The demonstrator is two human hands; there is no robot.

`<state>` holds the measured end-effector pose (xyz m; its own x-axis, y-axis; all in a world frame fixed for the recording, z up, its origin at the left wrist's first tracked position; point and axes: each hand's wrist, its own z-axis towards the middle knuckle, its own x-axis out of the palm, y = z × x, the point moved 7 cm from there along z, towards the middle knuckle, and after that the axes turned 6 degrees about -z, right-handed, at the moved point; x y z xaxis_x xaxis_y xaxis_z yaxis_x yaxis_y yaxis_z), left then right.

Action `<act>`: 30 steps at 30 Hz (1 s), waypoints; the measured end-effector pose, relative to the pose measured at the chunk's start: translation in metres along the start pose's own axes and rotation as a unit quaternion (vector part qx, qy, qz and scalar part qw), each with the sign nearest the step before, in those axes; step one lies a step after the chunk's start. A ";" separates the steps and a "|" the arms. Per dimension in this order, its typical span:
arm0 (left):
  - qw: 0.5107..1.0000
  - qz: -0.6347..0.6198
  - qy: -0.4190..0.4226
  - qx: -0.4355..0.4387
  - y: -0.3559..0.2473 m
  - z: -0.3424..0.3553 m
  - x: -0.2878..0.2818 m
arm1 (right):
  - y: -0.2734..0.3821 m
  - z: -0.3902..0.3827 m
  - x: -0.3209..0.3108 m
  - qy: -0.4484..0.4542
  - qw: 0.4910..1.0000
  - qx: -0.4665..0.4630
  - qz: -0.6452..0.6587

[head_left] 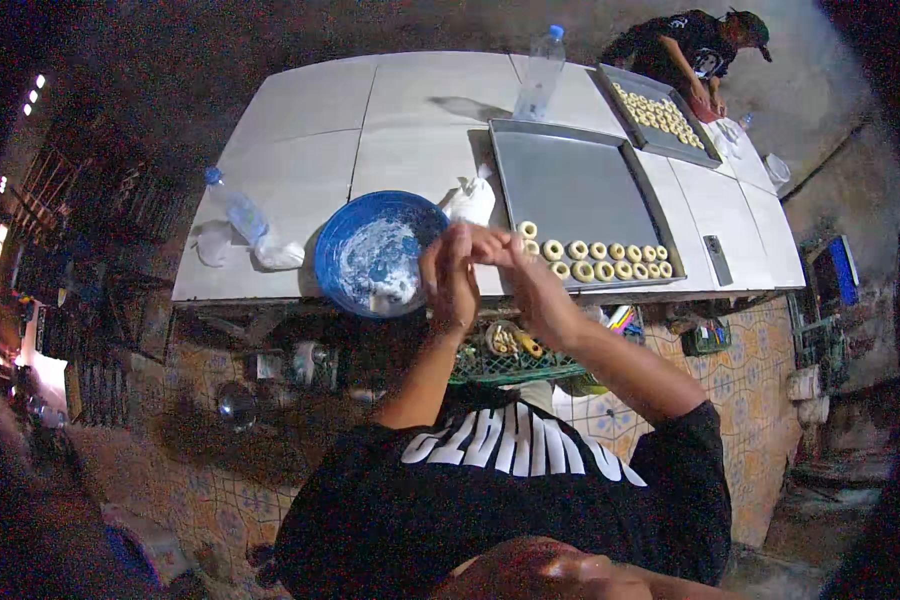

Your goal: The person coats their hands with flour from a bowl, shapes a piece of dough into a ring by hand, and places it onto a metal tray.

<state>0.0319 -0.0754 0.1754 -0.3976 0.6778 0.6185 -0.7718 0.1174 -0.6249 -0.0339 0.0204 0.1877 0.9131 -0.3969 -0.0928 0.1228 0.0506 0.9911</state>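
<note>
My left hand point(453, 285) and my right hand point(532, 280) meet above the table's near edge, fingers pressed together. They are blurred, and anything between them is too small or hidden to make out. Beside my left hand stands a blue basin point(327, 250) with white flour point(378, 252) inside. Behind my hands, a white plastic bag point(472, 203) rests on the table. To their right lies a large metal tray point(570, 180); ring-shaped pieces of dough point(581, 270) line its near edge in rows, partly covered by my right hand.
On the white tiled table point(300, 100) are plastic bottles point(540, 80), point(240, 210) and a dark phone point(717, 260). A co-worker point(695, 45) stands at the far right, hands at a red container point(705, 108) beside another tray point(705, 150) of dough rings. A green crate point(500, 370) is below the table edge.
</note>
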 end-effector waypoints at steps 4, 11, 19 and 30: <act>0.954 -0.206 -0.025 -0.219 0.038 -0.003 -0.007 | 0.034 -0.006 -0.010 -0.025 0.840 -0.218 -0.497; 0.847 -0.349 -0.069 -0.395 0.049 -0.018 -0.002 | 0.042 -0.003 -0.009 0.039 0.705 -0.309 -0.637; 0.956 -0.181 -0.106 -0.203 0.038 -0.008 -0.019 | 0.043 -0.001 0.000 0.049 0.885 -0.198 -0.419; 0.895 -0.231 -0.143 -0.354 0.043 -0.024 -0.020 | 0.035 -0.001 0.011 -0.003 0.680 -0.303 -0.668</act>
<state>0.0183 -0.0667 0.1250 -0.3060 0.2360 0.9223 -0.4185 0.8369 -0.3529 -0.0194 0.0190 0.2217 -0.1716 -0.4636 -0.8693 0.9801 0.0090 -0.1983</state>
